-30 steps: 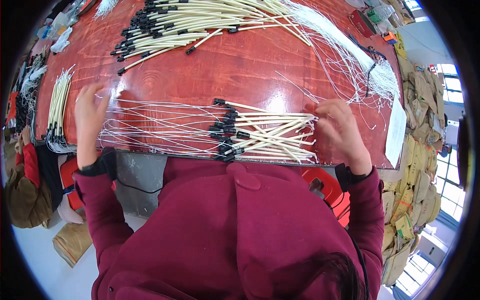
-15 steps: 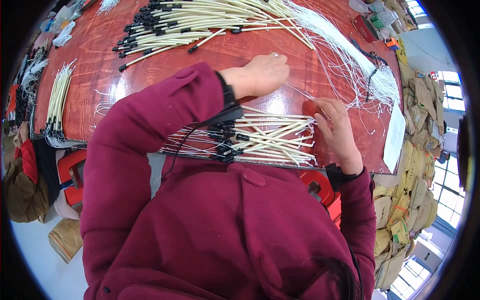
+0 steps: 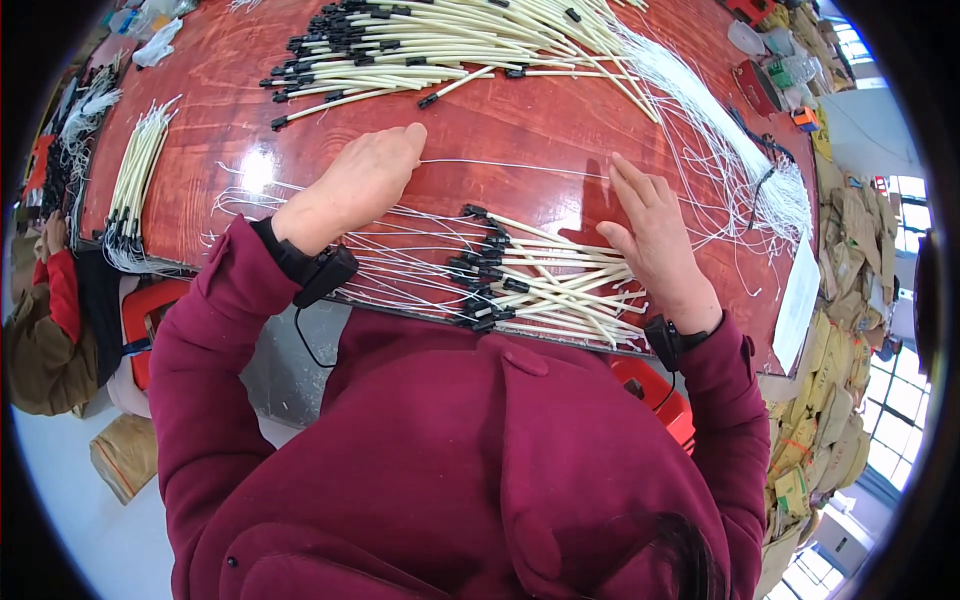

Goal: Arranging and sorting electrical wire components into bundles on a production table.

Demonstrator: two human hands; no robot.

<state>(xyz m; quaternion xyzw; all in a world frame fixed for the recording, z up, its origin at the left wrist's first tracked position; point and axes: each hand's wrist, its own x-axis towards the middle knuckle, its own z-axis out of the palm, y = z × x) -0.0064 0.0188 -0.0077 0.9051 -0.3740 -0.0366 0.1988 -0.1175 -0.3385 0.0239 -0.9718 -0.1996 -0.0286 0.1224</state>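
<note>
My left hand [image 3: 355, 185] is closed in a pinch on one end of a thin white cord [image 3: 510, 164], held over the table left of middle. The cord runs nearly straight to the right, up to the fingertips of my right hand [image 3: 652, 225]. That hand has its fingers stretched out and thumb apart, above the right ends of a near bundle of cream tubes [image 3: 560, 262]. Black end pieces [image 3: 485, 275] cap the left ends of these tubes. White cords [image 3: 410, 262] trail from them to the left, partly below my left wrist.
A big pile of cream tubes [image 3: 430, 50] lies at the far side, with a thick hank of white cords [image 3: 700, 110] to its right. A smaller tube bundle [image 3: 140, 170] rests at the left edge. White paper [image 3: 795, 305] lies by the right edge.
My left hand has swung left and drawn the white cord out across the table. My right hand's fingers have straightened. The camera view has shifted slightly.
</note>
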